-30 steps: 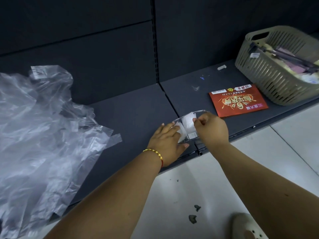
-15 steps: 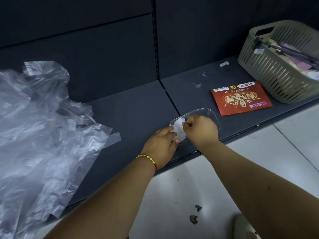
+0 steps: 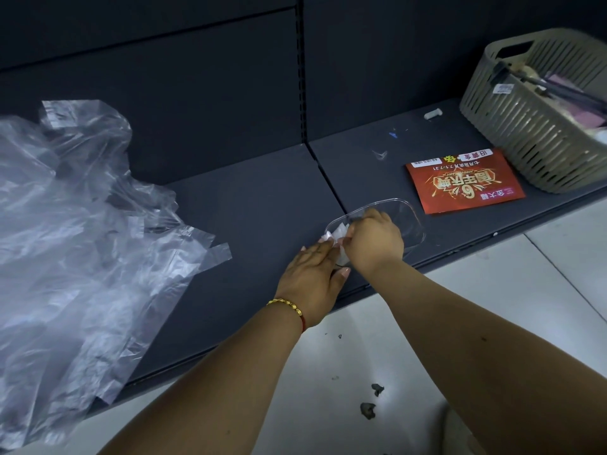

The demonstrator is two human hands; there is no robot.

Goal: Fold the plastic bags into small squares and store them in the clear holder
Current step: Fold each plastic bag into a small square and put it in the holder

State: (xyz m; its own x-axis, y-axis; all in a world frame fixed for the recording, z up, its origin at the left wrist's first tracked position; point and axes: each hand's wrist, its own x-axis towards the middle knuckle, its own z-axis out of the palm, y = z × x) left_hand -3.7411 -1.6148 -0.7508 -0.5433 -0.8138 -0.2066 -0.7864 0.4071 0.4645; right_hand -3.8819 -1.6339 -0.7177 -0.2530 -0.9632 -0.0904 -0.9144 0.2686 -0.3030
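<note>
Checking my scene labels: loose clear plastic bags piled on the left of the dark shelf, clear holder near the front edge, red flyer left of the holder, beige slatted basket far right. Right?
One slip: the red flyer lies right of the clear plastic holder, between it and the beige slatted basket, as the head view shows. The loose clear plastic bags on the left of the dark shelf and the rest stand.

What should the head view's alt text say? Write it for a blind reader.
Two bare hands, left hand and right hand, press folded bags into a clear holder on a dark shelf. Loose plastic bags lie left; a red flyer and basket right.
</note>
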